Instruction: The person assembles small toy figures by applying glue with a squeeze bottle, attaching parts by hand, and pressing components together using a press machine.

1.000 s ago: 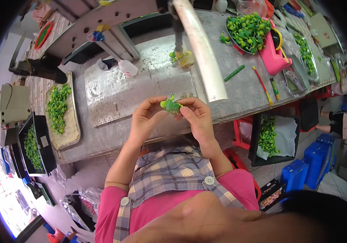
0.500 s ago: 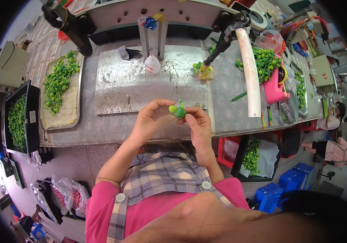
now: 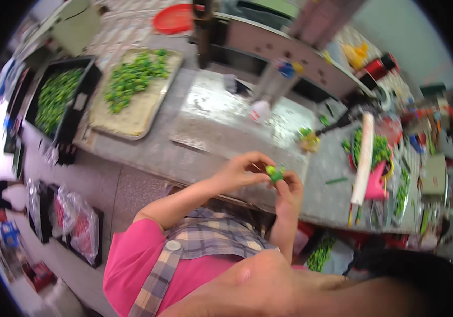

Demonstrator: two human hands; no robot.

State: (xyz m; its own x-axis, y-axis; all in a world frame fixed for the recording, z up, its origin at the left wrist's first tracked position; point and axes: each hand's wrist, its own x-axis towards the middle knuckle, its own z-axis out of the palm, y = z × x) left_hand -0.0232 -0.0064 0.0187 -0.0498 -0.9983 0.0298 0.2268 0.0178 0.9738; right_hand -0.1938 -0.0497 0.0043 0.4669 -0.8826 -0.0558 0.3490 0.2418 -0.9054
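A small bright-green moulded figure [image 3: 276, 174] with a yellow-green round part is held up between my two hands above the table's front edge. My left hand [image 3: 248, 170] pinches the yellow-green part from the left with thumb and index finger. From the right, my right hand [image 3: 290, 191] grips the green part between thumb and fingers. Behind them lies a shiny metal plate [image 3: 205, 116], with a white bottle [image 3: 260, 111] on it. The picture is blurred, so the figure's details cannot be made out.
At the left stand a tray [image 3: 156, 108] of green pieces and a black crate [image 3: 82, 100] full of them. To the right, a pale tube [image 3: 364, 158] crosses in front of more green pieces and a pink container [image 3: 377, 182]. A dark arm [image 3: 345, 117] reaches down over the plate.
My view has swung left and tilted, so the table shifts right and slants. My left fingers have closed in on the figure's yellow-green part. The right hand still holds the figure.
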